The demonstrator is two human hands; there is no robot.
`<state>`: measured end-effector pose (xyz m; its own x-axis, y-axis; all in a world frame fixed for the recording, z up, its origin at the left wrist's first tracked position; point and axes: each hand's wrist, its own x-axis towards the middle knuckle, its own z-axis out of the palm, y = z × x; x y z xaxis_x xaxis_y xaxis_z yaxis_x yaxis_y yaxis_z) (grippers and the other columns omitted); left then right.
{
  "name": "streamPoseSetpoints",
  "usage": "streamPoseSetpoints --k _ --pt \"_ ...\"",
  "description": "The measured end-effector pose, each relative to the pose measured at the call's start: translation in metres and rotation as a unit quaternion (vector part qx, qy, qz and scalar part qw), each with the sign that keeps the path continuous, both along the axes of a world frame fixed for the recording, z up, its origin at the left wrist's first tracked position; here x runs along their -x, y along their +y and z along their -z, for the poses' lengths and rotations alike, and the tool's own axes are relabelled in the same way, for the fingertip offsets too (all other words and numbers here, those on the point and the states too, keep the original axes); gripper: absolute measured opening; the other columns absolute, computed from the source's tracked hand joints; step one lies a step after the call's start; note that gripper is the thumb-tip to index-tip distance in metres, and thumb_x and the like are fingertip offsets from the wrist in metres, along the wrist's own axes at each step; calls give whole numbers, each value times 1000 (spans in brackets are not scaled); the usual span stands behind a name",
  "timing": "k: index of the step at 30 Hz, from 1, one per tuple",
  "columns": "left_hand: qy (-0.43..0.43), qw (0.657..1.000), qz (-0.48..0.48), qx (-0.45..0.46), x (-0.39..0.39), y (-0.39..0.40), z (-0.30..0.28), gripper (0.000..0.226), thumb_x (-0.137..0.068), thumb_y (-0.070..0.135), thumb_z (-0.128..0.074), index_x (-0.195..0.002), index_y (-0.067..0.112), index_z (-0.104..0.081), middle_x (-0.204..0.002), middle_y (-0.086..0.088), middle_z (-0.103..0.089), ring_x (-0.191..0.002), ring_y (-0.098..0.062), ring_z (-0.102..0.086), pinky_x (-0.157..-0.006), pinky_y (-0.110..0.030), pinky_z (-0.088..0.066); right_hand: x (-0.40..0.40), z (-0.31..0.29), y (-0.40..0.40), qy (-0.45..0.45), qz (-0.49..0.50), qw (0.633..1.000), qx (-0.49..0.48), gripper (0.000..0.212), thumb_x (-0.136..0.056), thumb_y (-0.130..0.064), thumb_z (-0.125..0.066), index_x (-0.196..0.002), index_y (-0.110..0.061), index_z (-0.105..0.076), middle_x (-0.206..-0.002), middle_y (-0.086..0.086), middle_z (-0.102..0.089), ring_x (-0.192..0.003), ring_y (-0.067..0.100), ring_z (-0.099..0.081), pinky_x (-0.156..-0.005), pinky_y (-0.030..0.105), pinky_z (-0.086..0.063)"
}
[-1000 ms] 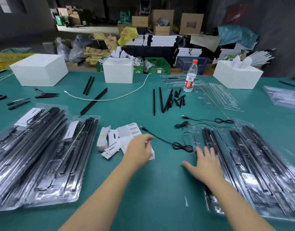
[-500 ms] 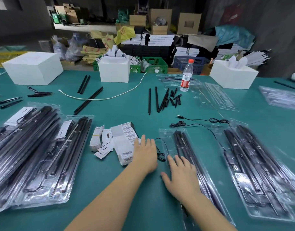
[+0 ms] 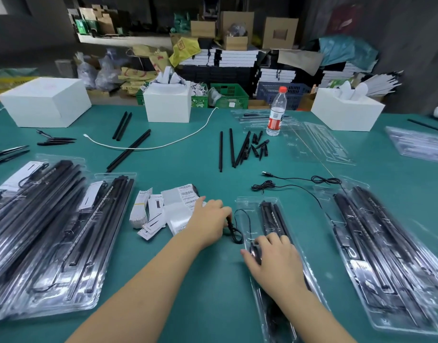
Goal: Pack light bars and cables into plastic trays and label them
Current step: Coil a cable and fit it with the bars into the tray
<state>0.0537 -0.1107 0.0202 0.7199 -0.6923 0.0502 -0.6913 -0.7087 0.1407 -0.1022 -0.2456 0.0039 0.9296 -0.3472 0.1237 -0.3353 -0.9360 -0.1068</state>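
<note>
A clear plastic tray (image 3: 245,206) with black light bars (image 3: 272,214) lies in front of me on the green table. My right hand (image 3: 275,263) rests on the tray and grips a coiled part of a black cable (image 3: 240,221). My left hand (image 3: 210,219) pinches the cable's plug end just left of the tray. White barcode labels (image 3: 178,206) lie under and beside my left hand.
Stacks of packed trays lie at the left (image 3: 52,238) and right (image 3: 386,248). Loose black bars (image 3: 231,149), two more cables (image 3: 287,181), empty trays (image 3: 319,144), a water bottle (image 3: 277,112) and white boxes (image 3: 167,103) sit farther back.
My right hand slid one tray from the right stack to the middle. My left hand left the labels and took hold of the cable end; my right fingers closed on the coil.
</note>
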Motion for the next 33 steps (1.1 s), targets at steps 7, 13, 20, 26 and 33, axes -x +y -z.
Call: streamPoseSetpoints --k 7,13,20,26,33 --pt "-9 996 8 93 -19 15 -32 15 -99 21 -54 -109 30 -63 -99 8 -43 -92 -22 -54 -103 -33 -32 -4 1 3 16 23 999 22 56 -84 -75 -38 -109 -28 -56 -104 -7 -54 -98 18 -52 -83 33 -43" --pt "-11 987 -31 159 -28 42 -65 16 -100 22 -56 -108 28 -69 -108 5 -55 -95 -30 -55 -94 -36 -40 -5 -4 2 19 19 999 38 69 -79 -85 -26 -98 -27 -60 -95 -6 -58 -94 20 -50 -83 35 -41" --pt "-18 993 13 113 -8 54 -81 20 -102 24 -53 -111 33 -68 -106 11 -60 -99 -15 -59 -81 -38 -50 -46 -55 14 -131 -126 969 -165 49 -97 -40 -59 -141 -18 -53 -138 -3 -55 -124 21 -48 -107 33 -38" --pt "6 988 8 157 -11 54 -82 22 -98 17 -57 -116 24 -67 -105 7 -64 -96 -15 -60 -86 -39 -50 -92 -85 40 -31 -153 949 -275 28 -99 -26 -55 -127 -28 -60 -88 -9 -67 -80 14 -59 -70 28 -43" --pt "72 953 -91 279 -26 86 -58 14 -86 41 -74 -98 37 -67 -88 19 -65 -77 6 -54 -71 -23 -43 -94 -72 36 -50 -103 890 -441 17 -97 -19 -59 -88 -12 -71 -60 -3 -64 -53 12 -57 -54 17 -44"
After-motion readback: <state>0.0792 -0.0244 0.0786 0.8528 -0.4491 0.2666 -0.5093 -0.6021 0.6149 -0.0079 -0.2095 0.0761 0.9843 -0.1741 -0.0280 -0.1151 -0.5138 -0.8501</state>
